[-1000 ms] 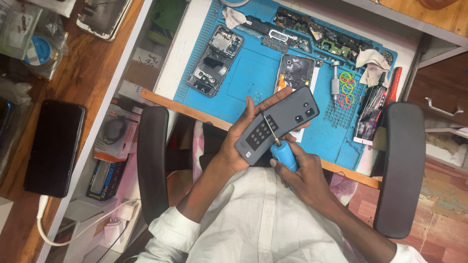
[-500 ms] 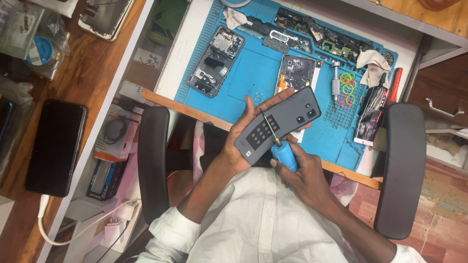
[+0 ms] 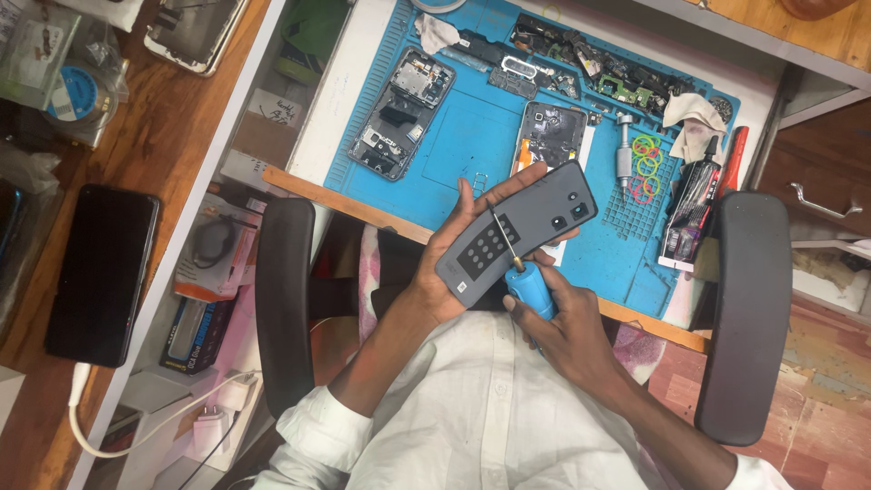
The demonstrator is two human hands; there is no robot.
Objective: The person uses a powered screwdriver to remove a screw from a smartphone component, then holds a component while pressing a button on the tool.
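Far to your left, a black phone [image 3: 102, 272] lies face up on the wooden side table [image 3: 181, 136], apart from the work. On the blue repair mat [image 3: 472, 136], an opened phone frame [image 3: 400, 113] lies with its insides bare, and a second stripped phone body [image 3: 550, 132] sits just above your hands, with loose boards and parts along the mat's far edge. So the teardown looks well advanced, though nothing on the mat appears closed up again.

Your left hand [image 3: 458, 263] is wrapped around the grey phone back cover [image 3: 517, 231], fingers curled over its upper edge and thumb underneath, holding it tilted above your lap, near the desk's front edge. Your right hand [image 3: 567, 331] is clenched on the blue-handled screwdriver [image 3: 526, 289], wrist bent inward, the thin shaft slanting up across the cover's dark panel. Whether the tip engages anything, you cannot tell from here.

Further right lie coloured rubber bands [image 3: 646, 163], a cloth and a red-handled tool [image 3: 733, 159].
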